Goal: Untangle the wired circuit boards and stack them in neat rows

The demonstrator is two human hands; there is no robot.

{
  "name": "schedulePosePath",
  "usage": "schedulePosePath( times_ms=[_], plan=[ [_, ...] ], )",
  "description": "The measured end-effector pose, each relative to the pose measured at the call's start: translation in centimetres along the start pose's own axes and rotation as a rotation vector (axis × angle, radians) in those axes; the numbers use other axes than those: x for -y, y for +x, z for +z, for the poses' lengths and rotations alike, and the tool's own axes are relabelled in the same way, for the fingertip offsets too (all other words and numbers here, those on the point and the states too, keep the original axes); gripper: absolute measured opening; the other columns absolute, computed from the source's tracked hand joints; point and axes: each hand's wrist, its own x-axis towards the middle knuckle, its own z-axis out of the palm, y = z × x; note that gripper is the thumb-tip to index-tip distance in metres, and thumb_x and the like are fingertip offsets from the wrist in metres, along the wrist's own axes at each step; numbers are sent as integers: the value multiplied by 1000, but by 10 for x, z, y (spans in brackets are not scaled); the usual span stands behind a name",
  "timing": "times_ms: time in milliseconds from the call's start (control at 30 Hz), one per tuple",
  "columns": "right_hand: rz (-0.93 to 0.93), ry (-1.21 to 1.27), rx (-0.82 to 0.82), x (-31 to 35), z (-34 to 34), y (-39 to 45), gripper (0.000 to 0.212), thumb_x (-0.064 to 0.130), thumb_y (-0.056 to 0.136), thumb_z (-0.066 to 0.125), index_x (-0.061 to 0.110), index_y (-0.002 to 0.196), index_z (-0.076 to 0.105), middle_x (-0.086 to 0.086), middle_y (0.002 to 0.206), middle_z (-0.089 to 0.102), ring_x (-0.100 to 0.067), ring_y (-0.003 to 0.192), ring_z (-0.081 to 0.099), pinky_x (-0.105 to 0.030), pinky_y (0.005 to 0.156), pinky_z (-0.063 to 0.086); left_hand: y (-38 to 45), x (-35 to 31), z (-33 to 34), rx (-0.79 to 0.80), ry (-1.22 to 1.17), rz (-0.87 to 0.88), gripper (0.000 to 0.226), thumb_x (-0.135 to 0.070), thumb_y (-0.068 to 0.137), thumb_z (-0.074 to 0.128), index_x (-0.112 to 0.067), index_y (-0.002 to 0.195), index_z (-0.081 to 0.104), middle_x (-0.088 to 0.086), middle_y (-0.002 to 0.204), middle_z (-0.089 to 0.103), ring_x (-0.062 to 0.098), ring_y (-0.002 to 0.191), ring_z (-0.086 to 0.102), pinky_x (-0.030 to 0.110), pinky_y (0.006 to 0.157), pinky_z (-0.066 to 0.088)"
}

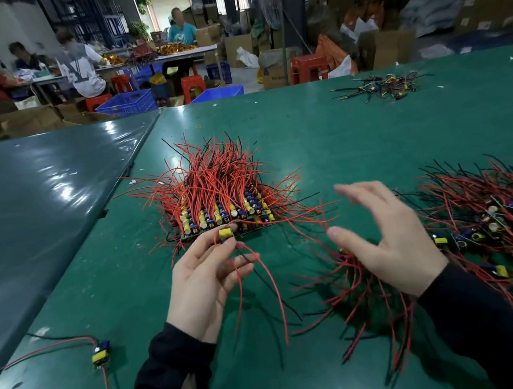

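While a lone circuit board point(100, 352) lies well apart to the left of the fingers, its yellow block and thin red lead flat on the matte green desk point(353, 125), the left hand point(206, 283) pinches 1 board point(225, 233) by its yellow component between thumb and fingertips. That board sits just at the near edge of the stacked rows point(222, 211), where boards stand packed on edge, silver capacitor tops showing and glossy red and black wires fanning upward like bristles. To seat it well, I judge the hand should slide it flush against the front row and let the 2 trailing wires point(269, 292), now drooping below the fingers, fall clear. Right of that, the right hand point(391, 243) hovers with fingers spread and holds nothing, above loose springy wires. Beyond its fingers lies the tangled pile point(489, 225) of small green boards awaiting sorting.
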Motion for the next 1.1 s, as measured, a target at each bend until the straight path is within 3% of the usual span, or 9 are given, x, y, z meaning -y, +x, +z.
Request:
schedulePosePath(
  times_ms=[100, 233, 333, 467, 533, 767, 867, 1000, 1100],
  plan=[
    [-18, 602, -326, 11, -1, -1, 18, 17, 82, 57, 19, 96, 67, 4, 91, 68, -12, 85, 64, -22, 81, 47, -5, 0, 3, 98, 78, 9, 26, -16, 67, 68, -14, 94, 72, 6, 84, 71, 15, 69, 69, 20, 49, 51],
    [353, 1119, -344, 17, 2, -2, 30, -5, 92, 44, 12, 81, 67, 2, 65, 65, -9, 53, 55, -16, 51, 46, -12, 4, 10, 251, 101, -32, 37, -21, 62, 72, -9, 96, 65, 13, 89, 73, 15, 57, 66, 18, 44, 46],
    [486, 1071, -114, 17, 3, 1, 28, -8, 90, 48, 11, 84, 68, 2, 66, 68, -7, 51, 54, -14, 46, 44, -14, 8, 15, 274, 115, -62, 40, -20, 61, 72, -6, 93, 55, 15, 86, 73, 16, 51, 65, 17, 44, 46],
    [392, 896, 390, 28, 14, -10, 25, 0, 80, 66, 22, 76, 78, 4, 78, 74, -6, 66, 64, -14, 55, 48, -17, 13, 20, 269, 142, -85, 34, -16, 58, 74, -5, 82, 53, 15, 73, 70, 18, 50, 64, 18, 44, 47],
    [409, 879, 402, 32, 21, -16, 24, 6, 78, 70, 29, 74, 78, 5, 78, 73, -5, 68, 64, -16, 58, 50, -17, 15, 21, 264, 172, -70, 30, -14, 58, 73, -5, 78, 53, 17, 68, 66, 19, 48, 62, 20, 44, 47],
    [407, 954, 376, 33, 28, -19, 7, 18, 73, 74, 17, 79, 77, 0, 79, 74, -6, 71, 65, -19, 58, 52, -18, 16, 19, 239, 271, -54, 24, -11, 59, 72, -1, 77, 58, 6, 71, 65, 23, 49, 64, 23, 47, 52],
    [396, 954, 362, 31, 30, -18, 8, 7, 82, 67, 11, 83, 74, -2, 78, 72, -9, 69, 65, -21, 59, 53, -18, 13, 17, 263, 294, -111, 23, -11, 60, 72, -1, 79, 63, 7, 74, 63, 20, 47, 60, 23, 46, 50],
    [354, 983, 391, 30, 29, -18, 12, 1, 85, 63, 9, 83, 72, 0, 71, 70, -9, 59, 63, -16, 55, 47, -16, 3, 12, 396, 147, -297, 18, -12, 72, 63, 0, 85, 66, 11, 68, 61, 16, 47, 58, 20, 42, 47],
    [321, 972, 366, 28, 29, -17, 5, 4, 81, 67, 5, 82, 72, 3, 70, 70, -4, 59, 59, -16, 56, 46, -12, 1, 7, 425, 52, -325, 21, -7, 73, 56, -1, 84, 74, 9, 68, 62, 14, 47, 58, 18, 41, 47]
  ],
)
